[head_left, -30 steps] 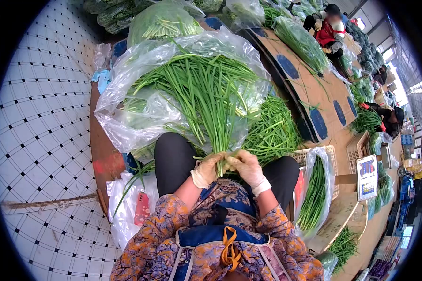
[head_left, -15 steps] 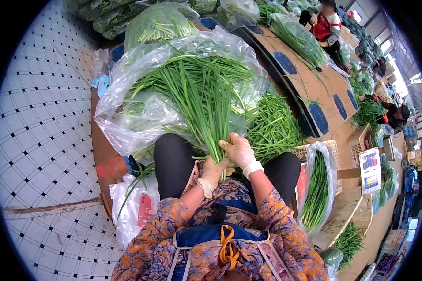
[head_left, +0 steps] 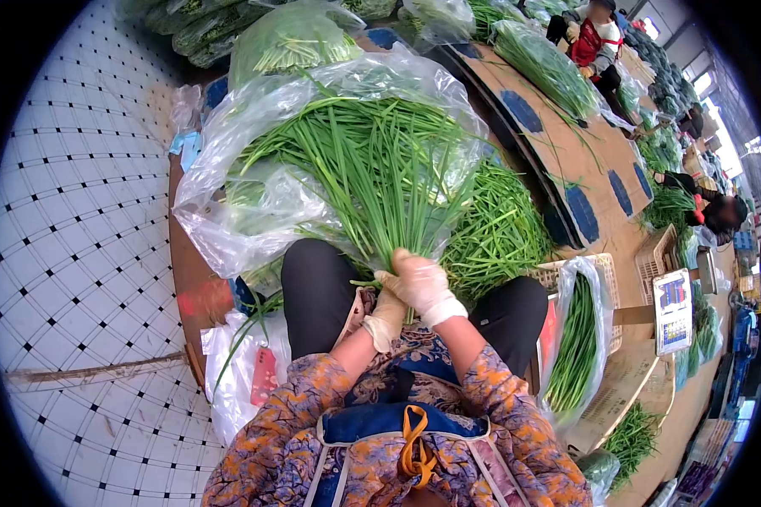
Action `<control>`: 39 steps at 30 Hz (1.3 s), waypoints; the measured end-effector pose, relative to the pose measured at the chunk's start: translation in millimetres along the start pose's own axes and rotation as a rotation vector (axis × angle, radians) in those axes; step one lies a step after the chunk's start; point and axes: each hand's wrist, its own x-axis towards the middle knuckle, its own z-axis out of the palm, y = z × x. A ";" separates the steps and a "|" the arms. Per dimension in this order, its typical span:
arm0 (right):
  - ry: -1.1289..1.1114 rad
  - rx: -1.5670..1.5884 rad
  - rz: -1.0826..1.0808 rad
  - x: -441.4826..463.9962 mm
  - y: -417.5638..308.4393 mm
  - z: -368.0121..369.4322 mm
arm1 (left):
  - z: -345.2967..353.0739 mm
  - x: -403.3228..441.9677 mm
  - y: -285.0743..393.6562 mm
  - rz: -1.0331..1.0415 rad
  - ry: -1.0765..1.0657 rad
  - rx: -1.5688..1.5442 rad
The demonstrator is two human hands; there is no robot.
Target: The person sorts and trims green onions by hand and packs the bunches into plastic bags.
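A long bunch of garlic chives (head_left: 380, 186) fans out away from me over a clear plastic bag (head_left: 207, 198). My left hand (head_left: 386, 321), in a pale glove, is closed round the lower stems between my knees. Just above it, my right hand (head_left: 418, 286), also gloved, wraps across the same stems and partly covers the left one. The stem ends are mostly hidden behind the hands. A heap of loose chives (head_left: 499, 232) lies beyond my right knee.
A bagged bunch of chives (head_left: 571, 346) leans at my right, near a scale display (head_left: 673, 311) and a plastic crate (head_left: 651, 258). A phone (head_left: 263, 376) lies on a white bag at my left. Co-workers (head_left: 594, 42) sit at the far right.
My right hand has shifted left and rolled over the stems, now overlapping my left hand. The chives' leaves have spread wider to the right.
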 end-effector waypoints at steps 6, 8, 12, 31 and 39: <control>0.098 0.620 0.016 -18.3 26.2 5.2 | -6.9 -33.1 47.9 -0.123 -0.331 -0.398; 0.083 0.814 0.038 -31.1 43.3 11.6 | 14.9 -44.8 75.1 -0.293 -0.336 -0.622; -0.018 1.220 0.130 -50.2 41.7 -3.4 | 14.2 -30.8 60.7 -0.184 -0.255 -0.204; -0.082 1.571 -0.044 -18.2 40.2 -28.1 | 48.5 -58.8 66.3 0.119 -0.293 0.070; -0.234 1.572 0.516 -18.1 61.4 26.9 | 7.2 -33.7 37.9 -0.349 -0.241 -0.363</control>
